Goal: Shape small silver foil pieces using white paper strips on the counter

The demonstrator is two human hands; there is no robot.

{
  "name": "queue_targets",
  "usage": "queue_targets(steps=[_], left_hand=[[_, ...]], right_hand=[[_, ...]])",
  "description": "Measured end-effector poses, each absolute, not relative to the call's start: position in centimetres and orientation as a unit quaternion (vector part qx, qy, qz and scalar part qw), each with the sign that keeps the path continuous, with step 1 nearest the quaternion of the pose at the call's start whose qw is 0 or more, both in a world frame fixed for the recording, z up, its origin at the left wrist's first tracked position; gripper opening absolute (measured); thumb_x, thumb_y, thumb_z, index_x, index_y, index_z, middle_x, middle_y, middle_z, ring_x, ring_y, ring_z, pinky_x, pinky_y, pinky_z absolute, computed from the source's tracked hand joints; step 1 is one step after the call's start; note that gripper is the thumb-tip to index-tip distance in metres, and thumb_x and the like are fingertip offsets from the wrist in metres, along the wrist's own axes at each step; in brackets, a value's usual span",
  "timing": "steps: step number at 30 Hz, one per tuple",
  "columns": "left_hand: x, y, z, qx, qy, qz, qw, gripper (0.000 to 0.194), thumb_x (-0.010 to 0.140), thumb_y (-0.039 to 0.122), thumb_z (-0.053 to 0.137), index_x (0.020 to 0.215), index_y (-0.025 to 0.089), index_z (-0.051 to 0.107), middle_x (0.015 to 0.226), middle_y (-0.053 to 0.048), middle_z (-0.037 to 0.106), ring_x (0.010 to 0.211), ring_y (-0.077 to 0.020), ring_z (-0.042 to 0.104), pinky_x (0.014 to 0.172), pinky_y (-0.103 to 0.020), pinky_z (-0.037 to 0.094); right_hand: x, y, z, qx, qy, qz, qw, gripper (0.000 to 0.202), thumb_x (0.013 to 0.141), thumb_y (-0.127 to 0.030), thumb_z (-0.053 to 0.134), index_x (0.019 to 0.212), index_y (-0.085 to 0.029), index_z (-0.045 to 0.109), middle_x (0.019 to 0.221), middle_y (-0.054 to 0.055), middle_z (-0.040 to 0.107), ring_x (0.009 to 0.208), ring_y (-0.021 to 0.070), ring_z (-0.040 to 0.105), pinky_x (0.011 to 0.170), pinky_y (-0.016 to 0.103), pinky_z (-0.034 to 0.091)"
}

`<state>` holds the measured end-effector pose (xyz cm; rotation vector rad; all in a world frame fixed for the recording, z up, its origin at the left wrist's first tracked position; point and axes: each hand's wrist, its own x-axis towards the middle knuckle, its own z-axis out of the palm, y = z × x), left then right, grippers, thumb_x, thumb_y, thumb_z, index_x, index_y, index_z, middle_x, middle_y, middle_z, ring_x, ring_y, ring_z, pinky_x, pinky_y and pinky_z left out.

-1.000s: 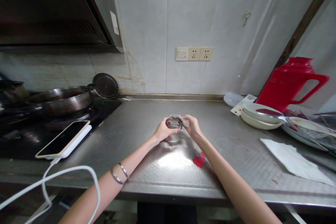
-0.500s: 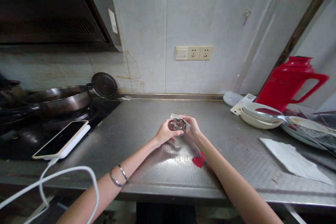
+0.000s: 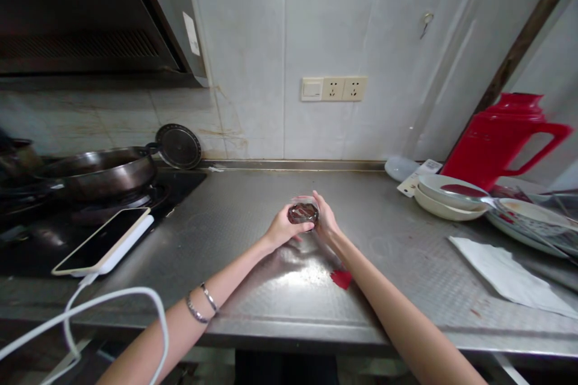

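White napkin (image 3: 510, 274) on metal counter (image 3: 226, 216)

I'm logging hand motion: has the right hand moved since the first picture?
Yes. The right hand has shifted slightly to the left, judged against the wall sockets.

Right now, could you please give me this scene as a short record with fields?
Left hand: holds a small dark faceted object
Right hand: cupped against the object's right side
Metal counter: red piece toward its near edge
To the left: phone; steel pan on the stove
To the right: white paper; red jug; stacked bowls
Unclear: what the object is
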<state>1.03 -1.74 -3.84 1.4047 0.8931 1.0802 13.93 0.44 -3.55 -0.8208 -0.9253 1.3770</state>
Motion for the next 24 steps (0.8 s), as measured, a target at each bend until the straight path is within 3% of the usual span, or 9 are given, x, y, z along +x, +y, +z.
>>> queue_targets(steps=[4, 10, 18, 20, 24], left_hand=[[0.88, -1.59, -3.52, 0.579, 0.380, 0.465, 0.551, 0.073, 0.057, 0.032, 0.082, 0.120, 0.013, 0.049, 0.111, -0.014, 0.060, 0.079, -0.0214, 0.064, 0.044, -0.025, 0.054], [0.82, -1.76, -3.26, 0.589, 0.366, 0.455, 0.558, 0.068, 0.060, 0.034, 0.080, 0.117, 0.012, 0.050, 0.108, -0.015, 0.062, 0.081, -0.0221, 0.065, 0.045, -0.024, 0.053], [0.86, -1.78, -3.85, 0.630, 0.343, 0.409, 0.565, 0.074, 0.062, 0.038, 0.078, 0.122, 0.014, 0.042, 0.112, -0.016, 0.061, 0.088, -0.0254, 0.064, 0.048, -0.027, 0.054], [0.93, -1.81, -3.93, 0.647, 0.349, 0.416, 0.535, 0.074, 0.061, 0.038, 0.079, 0.121, 0.014, 0.042, 0.113, -0.016, 0.060, 0.091, -0.0261, 0.063, 0.056, -0.031, 0.056], [1.33, -1.92, -4.22, 0.666, 0.370, 0.485, 0.430, 0.072, 0.057, 0.034, 0.082, 0.116, 0.015, 0.046, 0.113, -0.013, 0.059, 0.103, -0.0259, 0.058, 0.085, -0.042, 0.052]], right_hand=[[14.25, 0.66, -3.36, -0.363, -0.406, 0.594, 0.592, 0.031, 0.072, -0.042, 0.059, 0.082, -0.014, 0.070, 0.079, 0.007, 0.073, 0.068, 0.0201, 0.066, 0.064, 0.029, 0.051], [14.77, 0.31, -2.79, -0.322, -0.386, 0.644, 0.577, 0.030, 0.072, -0.027, 0.050, 0.090, -0.015, 0.071, 0.094, 0.006, 0.073, 0.080, 0.0205, 0.067, 0.070, 0.029, 0.052], [14.92, 0.13, -2.84, -0.292, -0.416, 0.677, 0.531, 0.041, 0.083, -0.044, 0.044, 0.090, -0.015, 0.072, 0.091, 0.008, 0.073, 0.084, 0.0235, 0.067, 0.077, 0.033, 0.051], [14.83, 0.03, -2.79, -0.300, -0.422, 0.676, 0.525, 0.041, 0.084, -0.044, 0.045, 0.087, -0.015, 0.073, 0.086, 0.009, 0.074, 0.083, 0.0234, 0.067, 0.076, 0.033, 0.052], [14.27, 0.20, -3.05, -0.312, -0.395, 0.664, 0.552, 0.042, 0.084, -0.047, 0.045, 0.079, -0.015, 0.073, 0.077, 0.009, 0.073, 0.081, 0.0238, 0.068, 0.075, 0.033, 0.052]])
